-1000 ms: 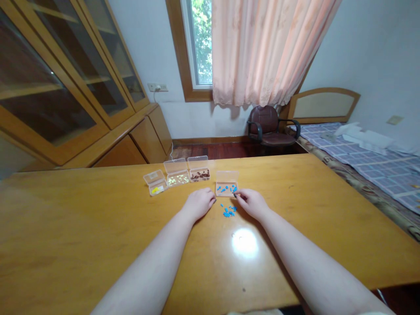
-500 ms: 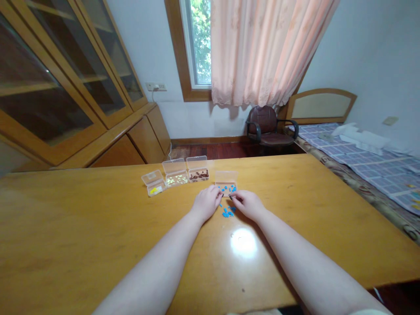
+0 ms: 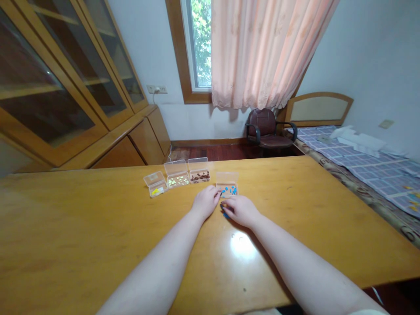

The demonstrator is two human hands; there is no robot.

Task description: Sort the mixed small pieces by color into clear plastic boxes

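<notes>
A small clear plastic box (image 3: 231,195) with its lid raised stands on the table, several blue pieces (image 3: 233,190) lying inside. My left hand (image 3: 206,201) is at its left front corner, fingers closed against the box edge. Just in front of the box, my right hand (image 3: 242,211) bends over a loose pile of small blue pieces (image 3: 225,215), mostly covering it. Its thumb and fingers are drawn together at the pile; whatever is between the fingertips is too small to make out.
To the left stand more open clear boxes: one with brown pieces (image 3: 200,177), one with pale yellow-green pieces (image 3: 178,181) and one with yellow pieces (image 3: 157,191). The wooden table (image 3: 98,227) extends widely. Beyond it are a chair (image 3: 267,129) and a bed (image 3: 364,153).
My right hand has moved from the front edge of the box back toward me and left, over the loose blue pieces. My left hand stays by the box corner.
</notes>
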